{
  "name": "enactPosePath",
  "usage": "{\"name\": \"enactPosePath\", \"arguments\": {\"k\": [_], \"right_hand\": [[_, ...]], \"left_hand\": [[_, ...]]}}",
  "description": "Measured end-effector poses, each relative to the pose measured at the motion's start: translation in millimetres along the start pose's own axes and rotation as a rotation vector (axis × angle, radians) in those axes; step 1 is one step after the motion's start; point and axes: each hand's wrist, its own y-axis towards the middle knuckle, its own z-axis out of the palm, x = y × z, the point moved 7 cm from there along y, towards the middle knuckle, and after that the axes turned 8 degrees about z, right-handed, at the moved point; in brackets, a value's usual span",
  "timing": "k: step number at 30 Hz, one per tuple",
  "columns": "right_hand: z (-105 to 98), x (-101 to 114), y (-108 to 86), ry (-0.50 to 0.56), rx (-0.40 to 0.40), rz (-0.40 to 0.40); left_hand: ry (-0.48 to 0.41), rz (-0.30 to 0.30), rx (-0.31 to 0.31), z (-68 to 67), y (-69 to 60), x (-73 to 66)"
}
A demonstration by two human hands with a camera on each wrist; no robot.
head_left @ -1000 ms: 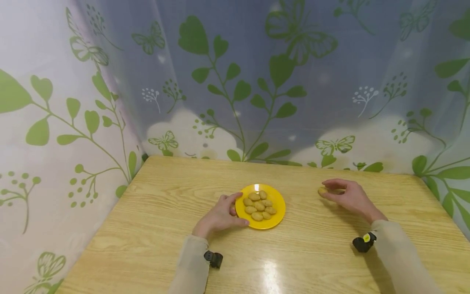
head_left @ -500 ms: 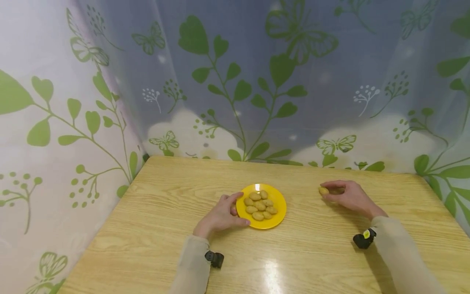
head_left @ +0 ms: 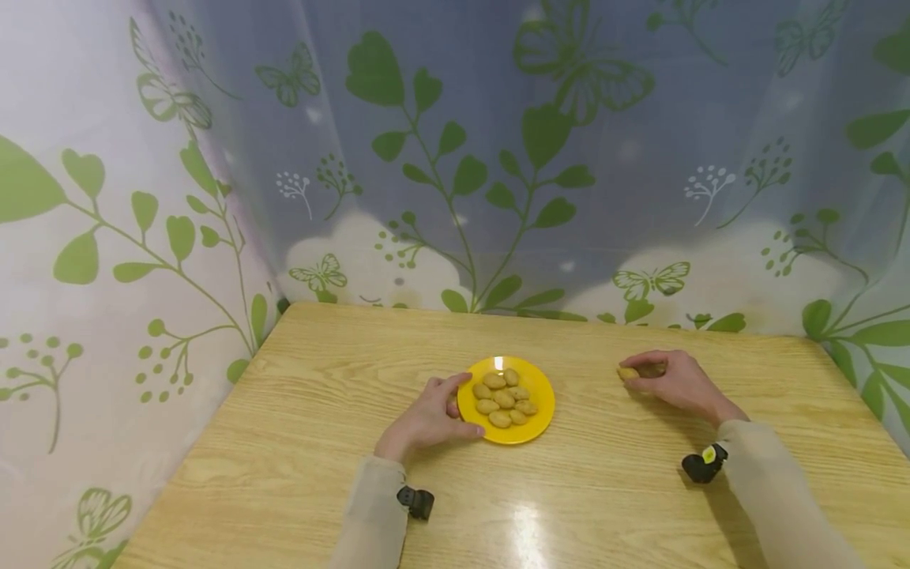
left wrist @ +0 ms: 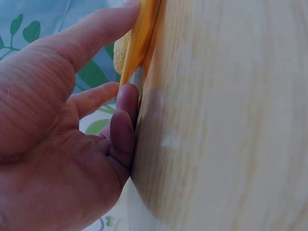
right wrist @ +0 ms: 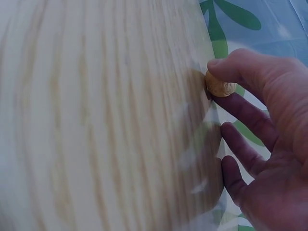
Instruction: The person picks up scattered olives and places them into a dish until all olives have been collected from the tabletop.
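Several tan walnuts lie together on a round yellow plate (head_left: pixel 542 423) in the head view; one of them, a walnut (head_left: pixel 504 397), sits near the plate's middle. My left hand (head_left: pixel 424 419) holds the plate by its left rim, with the thumb at the near side and the index finger at the far side. In the left wrist view, the curled lower fingers (left wrist: pixel 124 132) rest by the tabletop. Off to the right, my right hand (head_left: pixel 682 385) pinches a single wrinkled walnut (right wrist: pixel 221 85) between thumb and index finger, close to the table surface. Its other fingers touch or nearly touch the wood.
The wooden table (head_left: pixel 298 363) reaches back to a patterned curtain (head_left: pixel 455 158) with green leaves and butterflies. Another stretch of curtain hangs along the left side. Black wrist cameras sit on both beige sleeves.
The right hand has sunk very slightly, and the walnut in its fingertips has turned a little. The left hand and the plate have hardly moved.
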Motion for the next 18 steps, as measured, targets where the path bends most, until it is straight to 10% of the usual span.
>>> {"name": "enactPosePath", "arguments": {"k": [18], "right_hand": [[-5.3, 5.9, -5.9, -0.003, -0.031, 0.011]], "left_hand": [[0.006, -0.011, 0.004, -0.5, 0.3, 0.2]]}}
